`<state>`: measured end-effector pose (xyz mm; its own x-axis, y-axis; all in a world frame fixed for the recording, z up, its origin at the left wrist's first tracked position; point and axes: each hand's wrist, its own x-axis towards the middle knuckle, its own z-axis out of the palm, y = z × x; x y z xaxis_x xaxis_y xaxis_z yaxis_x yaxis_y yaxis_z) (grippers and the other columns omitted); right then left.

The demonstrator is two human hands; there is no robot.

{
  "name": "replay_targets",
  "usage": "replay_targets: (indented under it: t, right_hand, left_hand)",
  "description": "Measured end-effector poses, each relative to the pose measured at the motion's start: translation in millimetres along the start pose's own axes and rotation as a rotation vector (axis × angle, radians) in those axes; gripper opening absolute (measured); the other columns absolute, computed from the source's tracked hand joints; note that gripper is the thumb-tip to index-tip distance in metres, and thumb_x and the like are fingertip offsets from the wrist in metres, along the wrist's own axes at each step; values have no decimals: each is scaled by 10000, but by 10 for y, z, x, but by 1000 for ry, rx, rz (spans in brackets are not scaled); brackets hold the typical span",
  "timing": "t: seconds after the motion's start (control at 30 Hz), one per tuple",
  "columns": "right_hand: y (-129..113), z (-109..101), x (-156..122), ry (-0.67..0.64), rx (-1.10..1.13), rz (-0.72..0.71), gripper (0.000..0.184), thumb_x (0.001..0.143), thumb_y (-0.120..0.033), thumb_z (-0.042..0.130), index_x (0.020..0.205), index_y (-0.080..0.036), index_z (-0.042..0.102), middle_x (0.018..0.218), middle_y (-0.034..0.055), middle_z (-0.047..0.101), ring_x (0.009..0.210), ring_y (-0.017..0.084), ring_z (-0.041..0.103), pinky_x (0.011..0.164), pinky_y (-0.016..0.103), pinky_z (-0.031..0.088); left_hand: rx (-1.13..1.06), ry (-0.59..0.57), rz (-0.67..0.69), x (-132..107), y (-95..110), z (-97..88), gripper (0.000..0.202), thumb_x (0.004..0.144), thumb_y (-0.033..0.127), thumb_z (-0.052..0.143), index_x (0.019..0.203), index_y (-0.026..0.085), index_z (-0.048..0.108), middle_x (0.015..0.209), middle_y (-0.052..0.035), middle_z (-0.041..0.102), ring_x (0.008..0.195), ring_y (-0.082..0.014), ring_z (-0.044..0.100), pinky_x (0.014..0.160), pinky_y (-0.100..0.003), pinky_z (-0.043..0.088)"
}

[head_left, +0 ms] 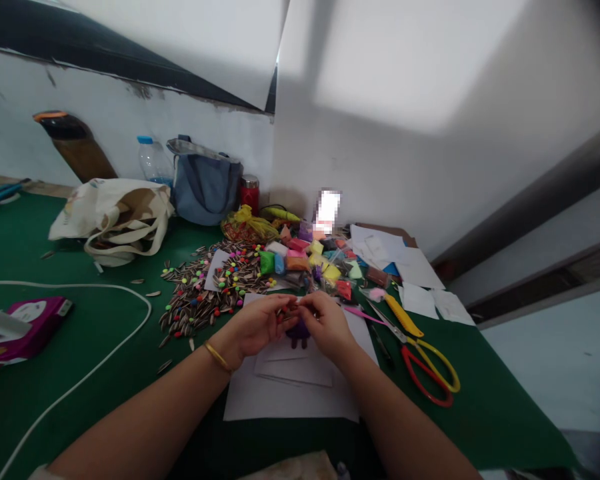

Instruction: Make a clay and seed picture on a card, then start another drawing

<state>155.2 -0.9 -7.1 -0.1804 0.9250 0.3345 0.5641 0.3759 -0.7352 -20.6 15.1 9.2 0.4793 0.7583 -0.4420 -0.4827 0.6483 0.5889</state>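
Bare arms reach in from the bottom, one wearing a gold bangle. They pass over white paper sheets. Between the hands, over the paper, is a small purple figure with two stubby legs. It looks like soft clay. The left hand and right hand curl in, fingertips close together, but they hide the grip, so it's hard to tell what they hold. Pressing too hard could squash the figure. Red-and-yellow scissors lie beside the right hand, so a sideways bump could scratch it. Farther off, bumped sunflower seeds could slide over and stick to the clay. Clay packs lie beyond the hands.
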Motion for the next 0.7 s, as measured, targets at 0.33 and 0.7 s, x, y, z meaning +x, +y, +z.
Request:
replay_targets:
  t: [0.33, 0.7]
  right_hand:
    - [-7, 80, -41, -57, 256, 165, 147, 795, -208, 585, 942, -200, 580, 738, -19, 608, 638, 118, 579, 594, 231, 464]
    - [64, -160, 18, -302, 225, 255, 110, 823, -253, 591, 834, -169, 662, 713, 15, 674, 603, 135, 625, 558, 226, 463]
  left_hand:
    - [621, 17, 260, 60, -75, -44, 350, 669, 431, 779, 736, 149, 583, 535, 64, 490, 394, -49, 397, 377, -181, 275]
    - [779, 10, 237, 54, -48, -65, 318, 726, 457, 696, 775, 147, 646, 486, 52, 478, 403, -73, 393, 412, -204, 242]
